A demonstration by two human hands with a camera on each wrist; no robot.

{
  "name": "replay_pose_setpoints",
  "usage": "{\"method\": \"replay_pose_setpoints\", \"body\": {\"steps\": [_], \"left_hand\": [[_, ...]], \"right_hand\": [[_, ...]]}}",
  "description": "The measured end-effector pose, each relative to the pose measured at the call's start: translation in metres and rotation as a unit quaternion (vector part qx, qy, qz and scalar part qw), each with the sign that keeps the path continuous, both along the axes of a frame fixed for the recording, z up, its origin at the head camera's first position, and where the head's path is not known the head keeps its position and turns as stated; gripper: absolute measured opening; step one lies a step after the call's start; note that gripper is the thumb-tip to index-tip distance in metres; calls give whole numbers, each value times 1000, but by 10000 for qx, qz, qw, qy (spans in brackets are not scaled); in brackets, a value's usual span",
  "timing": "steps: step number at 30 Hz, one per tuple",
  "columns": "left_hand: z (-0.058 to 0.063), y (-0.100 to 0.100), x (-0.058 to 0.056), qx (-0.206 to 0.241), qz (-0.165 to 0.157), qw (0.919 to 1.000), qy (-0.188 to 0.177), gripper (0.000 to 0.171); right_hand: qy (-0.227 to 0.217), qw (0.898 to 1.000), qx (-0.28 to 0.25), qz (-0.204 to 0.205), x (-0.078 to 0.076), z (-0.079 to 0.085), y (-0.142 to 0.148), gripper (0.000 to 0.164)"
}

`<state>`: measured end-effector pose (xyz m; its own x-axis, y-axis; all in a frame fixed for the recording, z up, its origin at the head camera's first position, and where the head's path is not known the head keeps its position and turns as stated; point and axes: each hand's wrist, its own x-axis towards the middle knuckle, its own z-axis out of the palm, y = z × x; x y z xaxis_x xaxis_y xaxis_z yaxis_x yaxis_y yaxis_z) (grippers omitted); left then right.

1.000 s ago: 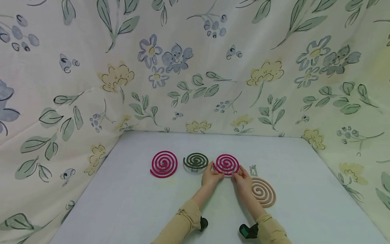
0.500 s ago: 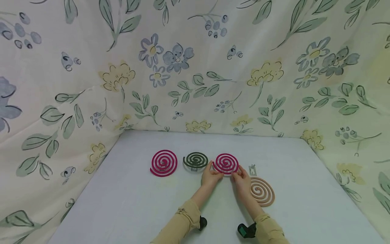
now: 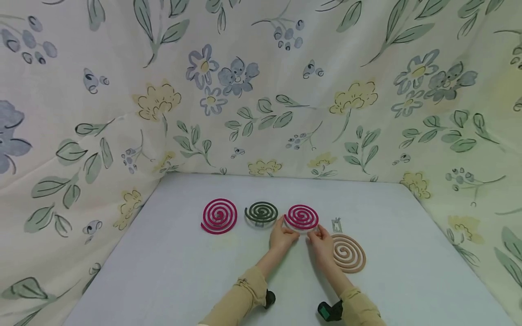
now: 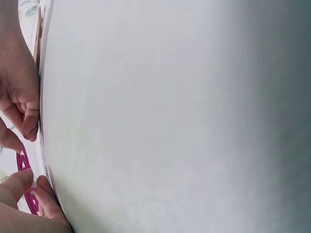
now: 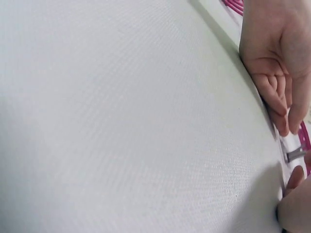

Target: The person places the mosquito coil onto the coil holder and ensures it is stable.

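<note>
In the head view my left hand (image 3: pixel 282 237) and right hand (image 3: pixel 322 244) meet at the near side of a pink mosquito coil (image 3: pixel 301 217). Their thumbs and fingertips seem to pinch the low base of its small metal stand (image 5: pixel 294 155), from opposite sides. The coil sits on top, tilted a little. My left hand's curled fingers (image 5: pixel 273 94) show in the right wrist view. Much of the grip is hidden behind the hands. A tan mosquito coil (image 3: pixel 354 253) lies flat beside my right hand, with a loose metal stand (image 3: pixel 336 225) behind it.
Left of the hands, a green mosquito coil (image 3: pixel 261 212) and another pink mosquito coil (image 3: pixel 219 216) rest raised on stands. All lie on a white table (image 3: pixel 171 271). A floral cloth (image 3: pixel 261 131) encloses the back and sides.
The held pink coil has tipped flatter. My right hand has shifted slightly down and left from the coil's right rim, while the left hand stays almost in place.
</note>
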<state>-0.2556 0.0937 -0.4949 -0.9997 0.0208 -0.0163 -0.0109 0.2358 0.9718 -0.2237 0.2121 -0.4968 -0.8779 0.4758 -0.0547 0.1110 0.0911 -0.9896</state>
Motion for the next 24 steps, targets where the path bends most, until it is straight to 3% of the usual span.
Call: {"method": "replay_pose_setpoints", "body": {"steps": [7,15,20,24], "left_hand": [[-1,-2,6,20,-9,9999,-119,76],[4,-8,14,256,-345,9969,-660,68],[17,-10,23,105,-509,9923,-1125,52],[31,-8,32,-324,-907,9856,-1387,45]], "right_hand": [[-198,9968,716,299,12,2,-1,59],[-652,9890,808,1052,26,10,6,60],[-972,9770,868,1685,42,19,16,56],[-1195,9645,1312,1956,55,32,31,53]]}}
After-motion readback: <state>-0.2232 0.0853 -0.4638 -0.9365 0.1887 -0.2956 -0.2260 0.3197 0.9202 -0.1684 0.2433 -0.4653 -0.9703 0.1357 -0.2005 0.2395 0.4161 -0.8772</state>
